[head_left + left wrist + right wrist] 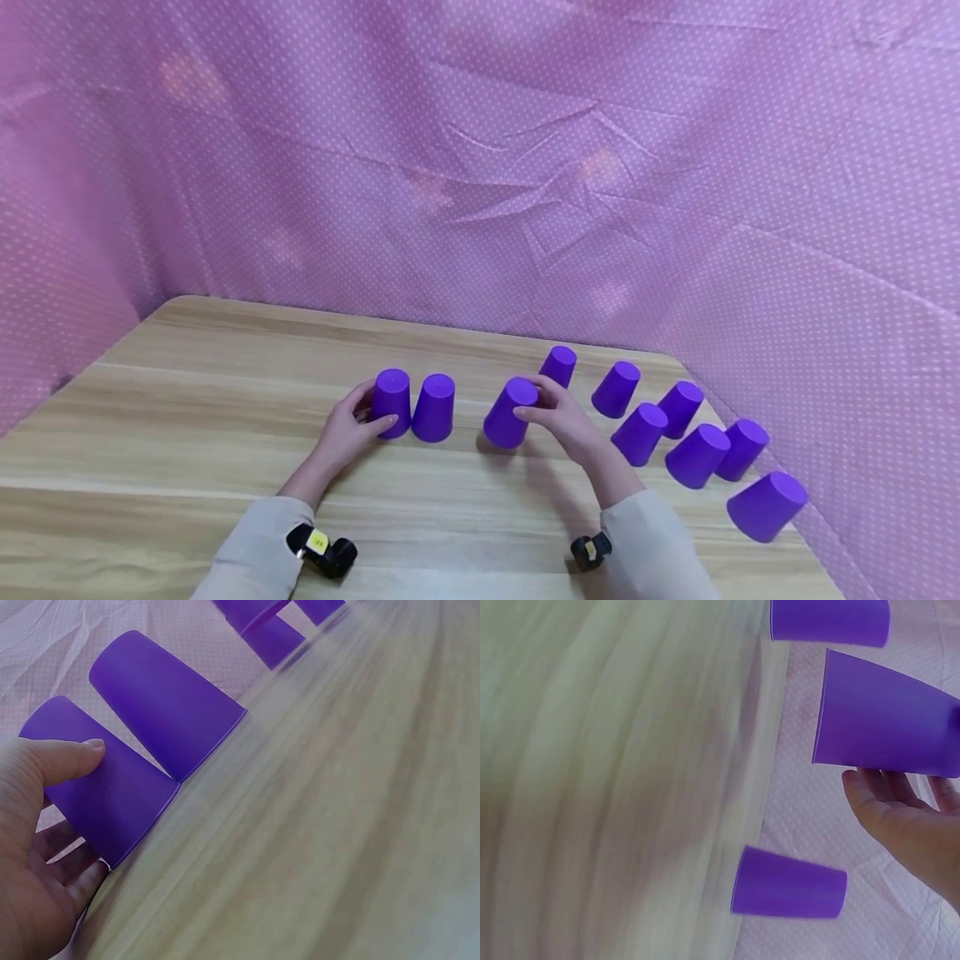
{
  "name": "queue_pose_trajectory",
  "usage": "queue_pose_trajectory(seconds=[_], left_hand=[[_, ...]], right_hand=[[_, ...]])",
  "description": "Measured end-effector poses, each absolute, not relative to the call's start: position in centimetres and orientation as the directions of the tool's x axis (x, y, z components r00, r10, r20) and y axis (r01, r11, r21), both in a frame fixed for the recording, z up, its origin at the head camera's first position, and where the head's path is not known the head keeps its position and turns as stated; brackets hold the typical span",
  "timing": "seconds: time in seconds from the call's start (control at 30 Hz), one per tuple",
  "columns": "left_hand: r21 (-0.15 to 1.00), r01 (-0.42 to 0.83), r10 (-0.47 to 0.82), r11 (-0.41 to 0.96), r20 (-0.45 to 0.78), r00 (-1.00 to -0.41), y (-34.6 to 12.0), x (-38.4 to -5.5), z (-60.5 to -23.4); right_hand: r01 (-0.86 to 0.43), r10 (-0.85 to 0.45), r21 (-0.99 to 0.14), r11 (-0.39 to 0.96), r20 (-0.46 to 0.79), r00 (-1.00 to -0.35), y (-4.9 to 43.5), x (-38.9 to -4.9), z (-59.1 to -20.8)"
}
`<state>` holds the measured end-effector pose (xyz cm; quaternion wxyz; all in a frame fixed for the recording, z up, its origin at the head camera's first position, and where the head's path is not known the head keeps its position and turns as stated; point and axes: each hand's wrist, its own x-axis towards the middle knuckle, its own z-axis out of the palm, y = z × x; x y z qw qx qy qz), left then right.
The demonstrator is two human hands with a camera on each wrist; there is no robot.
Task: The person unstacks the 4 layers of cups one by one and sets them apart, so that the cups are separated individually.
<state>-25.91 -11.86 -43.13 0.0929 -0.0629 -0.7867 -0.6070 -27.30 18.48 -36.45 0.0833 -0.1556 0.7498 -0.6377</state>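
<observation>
In the head view my left hand (347, 435) grips an upside-down purple cup (391, 396) on the table, its thumb across the near side. The left wrist view shows that cup (124, 799) with fingers behind it and its rim on the wood. Beside it on the right, almost touching, stands a second upside-down cup (433, 408). Further right, my right hand (567, 423) holds a third cup (502, 421), mouth down and slightly tilted. A gap shows between this cup (881, 716) and the tabletop in the right wrist view, so it is off the table.
Several more upside-down purple cups stand to the right, among them a far one (560, 363) partly behind my right hand and a near one (767, 507) by the right edge. The wooden table (225, 400) is bounded by a pink dotted cloth (360, 208).
</observation>
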Motion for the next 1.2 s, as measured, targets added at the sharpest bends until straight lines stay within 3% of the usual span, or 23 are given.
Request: queue_pose_trajectory(seconds=[0.97, 1.2], left_hand=[[0.937, 0.228, -0.006, 0.266, 0.238, -0.971, -11.8, -26.3, -43.5], [0.935, 0.236, 0.003, 0.264, 0.244, -0.97, -11.8, -26.2, -43.7]], right_hand=[[-0.135, -0.169, -0.964, 0.23, 0.097, -0.981, 30.2, -21.8, -36.3], [-0.124, -0.145, -0.972, 0.2, 0.095, -0.985, 32.5, -20.4, -36.5]])
